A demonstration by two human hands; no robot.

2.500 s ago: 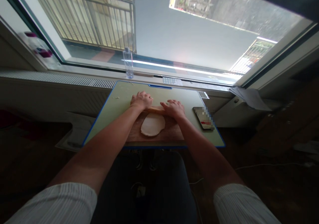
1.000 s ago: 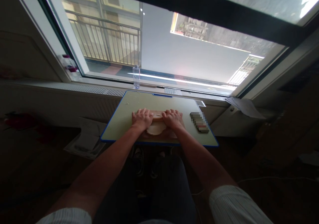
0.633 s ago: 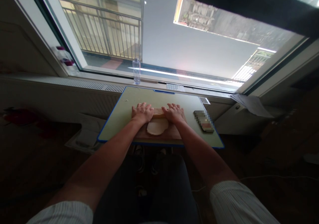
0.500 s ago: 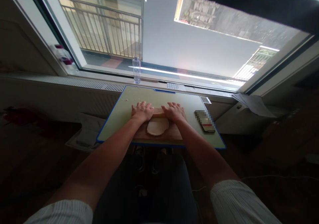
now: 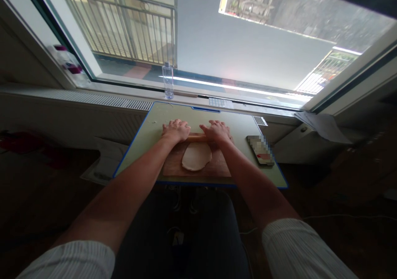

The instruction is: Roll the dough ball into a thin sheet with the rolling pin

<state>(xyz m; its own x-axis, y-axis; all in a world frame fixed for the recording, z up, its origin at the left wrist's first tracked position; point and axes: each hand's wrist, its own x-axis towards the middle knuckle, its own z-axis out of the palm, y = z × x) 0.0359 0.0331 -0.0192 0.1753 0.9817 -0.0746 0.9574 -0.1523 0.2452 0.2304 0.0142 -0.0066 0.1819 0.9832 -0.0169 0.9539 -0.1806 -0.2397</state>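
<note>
A wooden rolling pin [image 5: 197, 138] lies crosswise at the far edge of a flattened round of dough [image 5: 196, 157]. On its left end rests my left hand [image 5: 176, 131], palm down over the wood. My right hand [image 5: 218, 131] covers the other end the same way. Both hands are closed over the pin, and the ends beneath them are hidden. The pale dough sits on a brown wooden board [image 5: 173, 165], which lies on a light green table [image 5: 142, 146] with a blue rim.
A phone [image 5: 261, 151], partly pixelated, lies on the table's right side. Behind the table, a clear plastic bottle [image 5: 168, 82] stands on the windowsill. A second bottle [image 5: 70, 62] with purple parts is at the left window frame. Papers [image 5: 321, 126] lie at the right.
The rolling pin and both hands have moved slightly away from me relative to the dough. More of the dough and board shows. The view has also shifted a little.
</note>
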